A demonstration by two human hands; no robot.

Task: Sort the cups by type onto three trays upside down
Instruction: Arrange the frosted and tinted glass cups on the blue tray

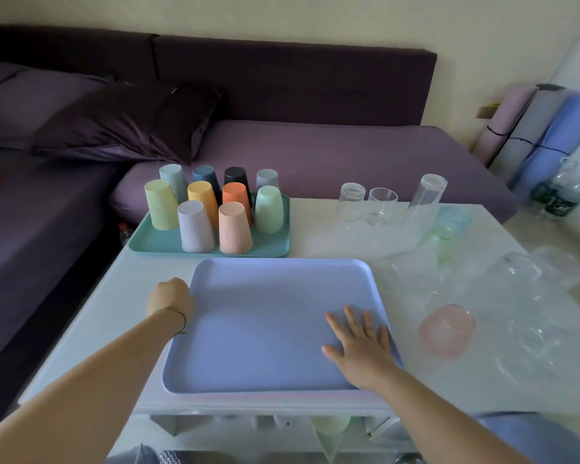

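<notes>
Since the lavender tray (pixel 268 316) looks like light, stiff plastic that would slide easily, its raised rim is the place to take it. Matte, with rounded corners, it lies at the near edge of the surface (pixel 114 313). The left hand (pixel 169 296) has its fingers curled round the left rim; the right hand (pixel 362 343) lies flat, fingers spread, inside the right rim.

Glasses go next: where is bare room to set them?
The lavender plastic tray is bare between the left hand gripping its left rim and the right hand flat on it. The teal plastic tray is packed with coloured plastic cups; clear glasses crowd the white table's right side.
</notes>
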